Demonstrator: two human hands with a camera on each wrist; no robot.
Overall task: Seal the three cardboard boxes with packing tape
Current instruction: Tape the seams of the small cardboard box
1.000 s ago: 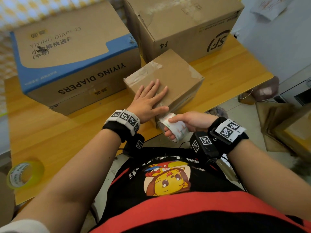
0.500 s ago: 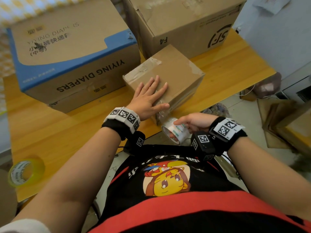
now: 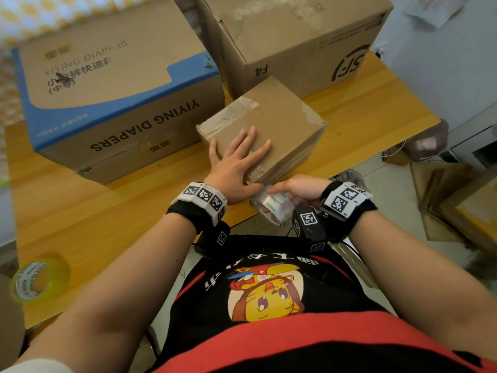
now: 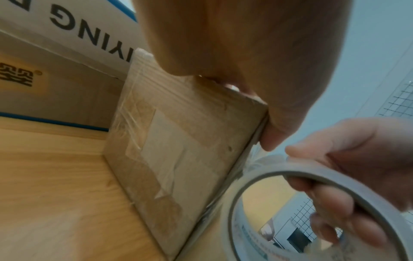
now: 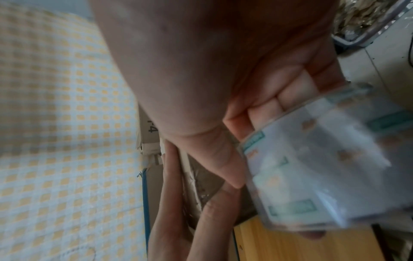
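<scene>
A small brown cardboard box (image 3: 285, 117) sits near the table's front edge, its side (image 4: 178, 150) carrying old clear tape. My left hand (image 3: 239, 160) lies flat on its top with fingers straight and the thumb (image 4: 272, 137) down at the near corner. Just below that corner, off the table edge, my right hand (image 3: 298, 188) grips a clear packing tape roll (image 3: 273, 207), fingers through its core (image 4: 335, 203) and thumb (image 5: 214, 151) on the outside. A short film of tape runs from the roll (image 4: 257, 185) to the box corner. The blue-and-brown diaper box (image 3: 115, 84) and the SF box (image 3: 295, 36) stand behind.
A yellow tape roll (image 3: 37, 281) lies at the front left of the wooden table (image 3: 94, 216). More cardboard (image 3: 462, 200) sits on the floor to the right. A yellow-checked cloth (image 5: 55, 106) hangs behind the boxes.
The right hand has brought the tape roll up against the small box's near corner. The left hand stays flat on the box, its fingers now spread wider.
</scene>
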